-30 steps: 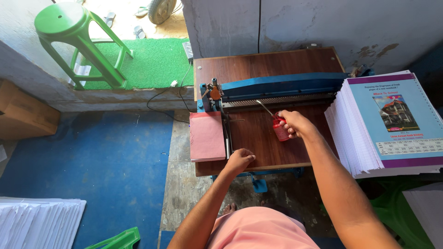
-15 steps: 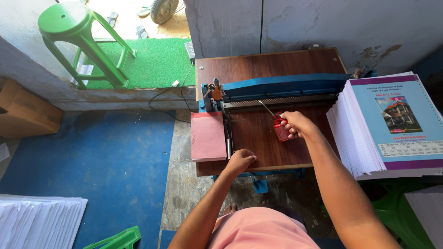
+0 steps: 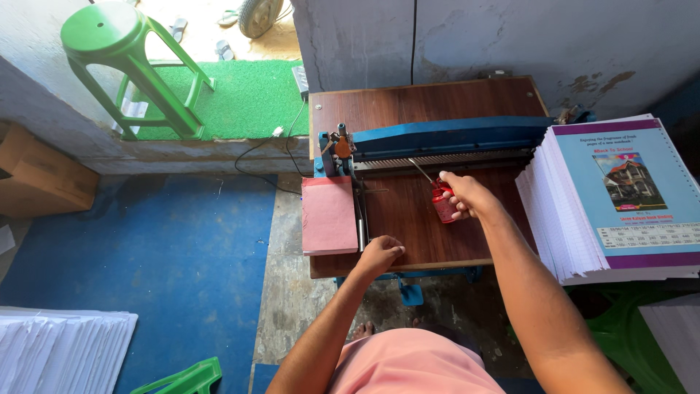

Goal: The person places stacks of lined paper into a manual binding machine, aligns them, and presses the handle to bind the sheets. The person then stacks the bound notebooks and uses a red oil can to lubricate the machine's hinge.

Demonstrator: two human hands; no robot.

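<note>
Barely any shift since earlier, right hand [image 3: 467, 198] still clamped around small red plastic bottle [image 3: 442, 206] with thin metal spout, contents unreadable, over brown wooden table [image 3: 430, 109], left hand [image 3: 379, 255] fingers curled together on front edge beside pink pad [image 3: 329, 215]

Bright daylight enters from the upper left of the frame, washing out the pale floor beyond the green plastic stool [image 3: 109, 44]. Focus is sharp throughout; edges bend slightly.
</note>
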